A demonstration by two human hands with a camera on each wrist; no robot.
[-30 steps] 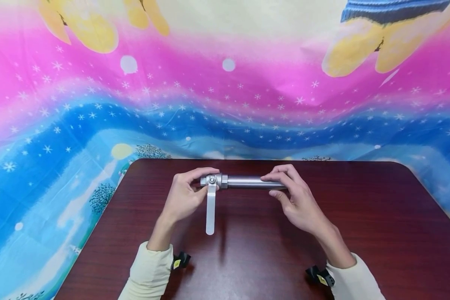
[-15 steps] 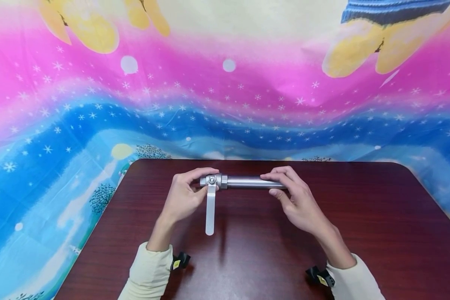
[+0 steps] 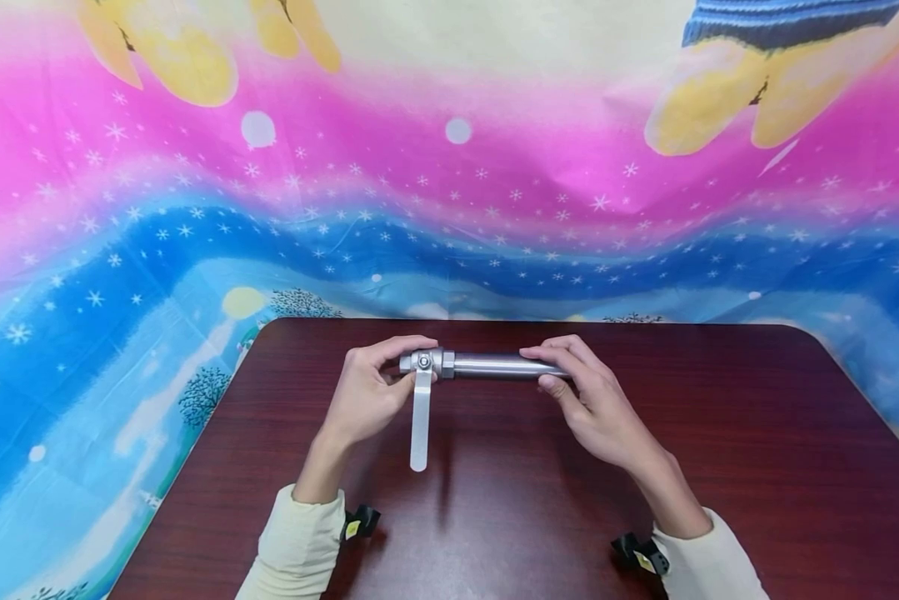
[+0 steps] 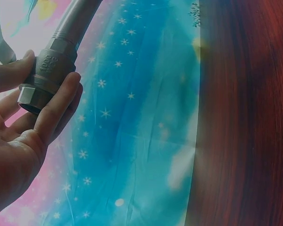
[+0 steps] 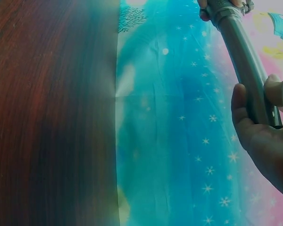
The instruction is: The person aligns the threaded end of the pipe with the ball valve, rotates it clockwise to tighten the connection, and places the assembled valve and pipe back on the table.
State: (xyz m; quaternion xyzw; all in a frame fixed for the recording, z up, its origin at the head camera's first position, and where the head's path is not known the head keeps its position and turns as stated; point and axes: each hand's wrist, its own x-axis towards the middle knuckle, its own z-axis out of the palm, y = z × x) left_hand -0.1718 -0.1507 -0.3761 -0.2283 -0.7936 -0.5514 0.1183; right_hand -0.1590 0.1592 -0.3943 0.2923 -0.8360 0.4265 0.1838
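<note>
A metal ball valve (image 3: pixel 437 362) with a long flat lever handle (image 3: pixel 420 425) is joined at its right end to a smooth steel pipe (image 3: pixel 486 365). My left hand (image 3: pixel 362 392) grips the valve body between thumb and fingers; the handle points toward me. On the pipe's far right end, my right hand (image 3: pixel 595 400) holds with its thumb below and fingers over the top. Raised lettering shows on the valve body (image 4: pixel 49 66) in the left wrist view. The right wrist view shows the pipe's open end (image 5: pixel 273 123) by the right palm.
Under the hands lies a dark reddish-brown wooden table (image 3: pixel 494 517) with rounded far corners. Behind it hangs a pink and blue cloth (image 3: pixel 449 208) printed with snowflakes. A black wrist camera mount (image 3: pixel 362 522) sits at the left cuff, another mount (image 3: pixel 639 553) at the right.
The right thumb and fingers have shifted very slightly on the pipe. Valve, pipe and left hand stay in nearly the same place.
</note>
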